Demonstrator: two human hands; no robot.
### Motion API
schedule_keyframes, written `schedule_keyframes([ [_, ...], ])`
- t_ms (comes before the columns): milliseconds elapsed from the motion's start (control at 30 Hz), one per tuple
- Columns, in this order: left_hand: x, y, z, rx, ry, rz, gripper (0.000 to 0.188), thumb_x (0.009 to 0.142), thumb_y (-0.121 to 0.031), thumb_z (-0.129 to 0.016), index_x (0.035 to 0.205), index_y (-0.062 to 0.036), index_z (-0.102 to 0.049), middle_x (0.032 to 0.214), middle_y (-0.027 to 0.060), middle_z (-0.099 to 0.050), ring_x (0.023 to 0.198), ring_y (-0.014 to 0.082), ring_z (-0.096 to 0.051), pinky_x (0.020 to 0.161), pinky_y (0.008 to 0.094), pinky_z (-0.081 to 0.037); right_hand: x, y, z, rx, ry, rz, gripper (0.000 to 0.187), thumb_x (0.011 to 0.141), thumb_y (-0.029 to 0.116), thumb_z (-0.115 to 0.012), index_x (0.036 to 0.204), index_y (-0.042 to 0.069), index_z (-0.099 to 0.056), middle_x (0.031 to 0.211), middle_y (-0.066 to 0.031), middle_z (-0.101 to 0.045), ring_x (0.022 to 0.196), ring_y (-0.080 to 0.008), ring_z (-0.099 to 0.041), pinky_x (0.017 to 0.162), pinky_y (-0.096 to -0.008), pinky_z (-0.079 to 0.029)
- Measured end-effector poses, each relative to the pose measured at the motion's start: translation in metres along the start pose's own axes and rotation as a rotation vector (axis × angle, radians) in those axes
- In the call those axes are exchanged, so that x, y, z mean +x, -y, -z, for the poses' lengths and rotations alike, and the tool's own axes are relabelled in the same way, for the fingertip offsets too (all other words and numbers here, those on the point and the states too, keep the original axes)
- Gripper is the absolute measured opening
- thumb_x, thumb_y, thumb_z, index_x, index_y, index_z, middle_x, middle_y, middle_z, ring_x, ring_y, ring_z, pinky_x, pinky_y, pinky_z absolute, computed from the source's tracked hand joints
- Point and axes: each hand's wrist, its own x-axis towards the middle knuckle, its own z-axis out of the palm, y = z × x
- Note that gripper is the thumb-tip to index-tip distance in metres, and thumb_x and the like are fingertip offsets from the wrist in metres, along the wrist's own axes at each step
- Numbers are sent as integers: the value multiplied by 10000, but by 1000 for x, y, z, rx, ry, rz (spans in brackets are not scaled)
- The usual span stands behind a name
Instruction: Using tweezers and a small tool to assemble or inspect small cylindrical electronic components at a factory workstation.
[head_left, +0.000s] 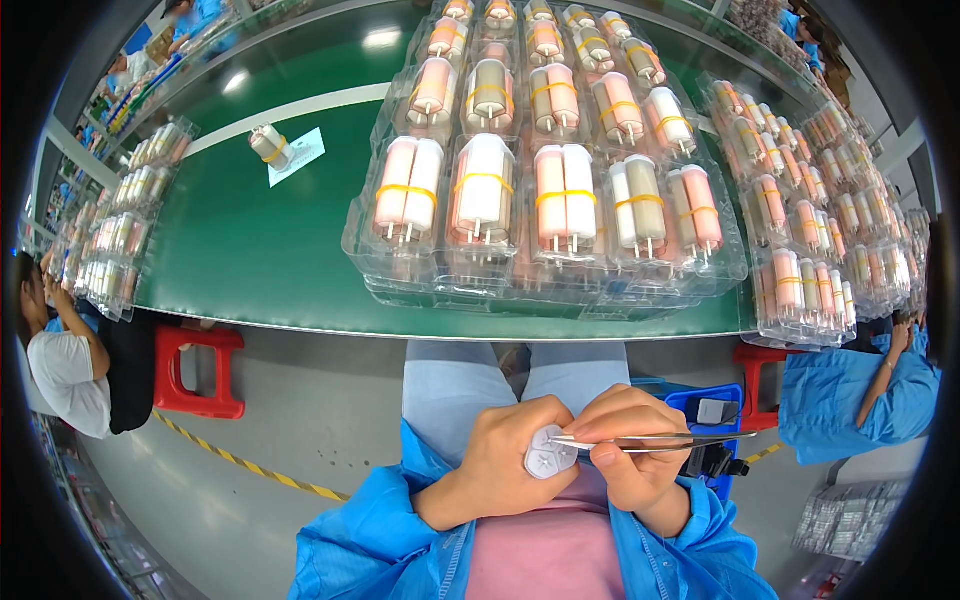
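Note:
In front of my lap, my left hand point(500, 455) is closed around a whitish plastic piece point(544, 464) whose rounded, two-lobed end faces up. The rest of that piece is hidden inside my fist. My right hand point(632, 425) pinches a pair of metal tweezers point(665, 441) between thumb and fingers. The tweezer tips point left and meet the upper part of the piece's end face; whether they grip anything there is too small to tell.
Clear plastic trays point(470, 268) of banded pink, white and grey tube pairs stand stacked on the green table point(260, 240). One tube pair point(270, 147) sits by a paper slip point(297, 157). A blue bin point(735, 400) and red stool point(205, 370) stand below; people sit at both sides.

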Motion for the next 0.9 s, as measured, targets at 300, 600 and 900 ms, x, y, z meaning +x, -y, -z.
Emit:
schedule_keyframes([
  [300,1,-4,2,10,19,-3,240,622,-65,-709,805,-45,-556,698,122,-596,604,317,-603,508,369,-451,4,2,1,-81,67,29,91,739,55,-724,808,12,-681,765,-112,-670,620,-228,-623,553,-286,-492],
  [600,2,-3,4,32,36,0,233,630,-71,-708,809,-55,-560,693,120,-601,611,319,-606,510,377,-453,5,4,2,-84,86,-8,111,720,56,-734,813,17,-686,765,-107,-671,628,-216,-625,557,-284,-494],
  [900,2,-3,4,26,32,-8,238,648,-110,-745,761,-41,-548,644,100,-572,550,239,-576,494,313,-429,4,3,2,-71,76,-15,116,722,61,-733,820,18,-690,765,-102,-671,624,-206,-621,553,-278,-490],
])
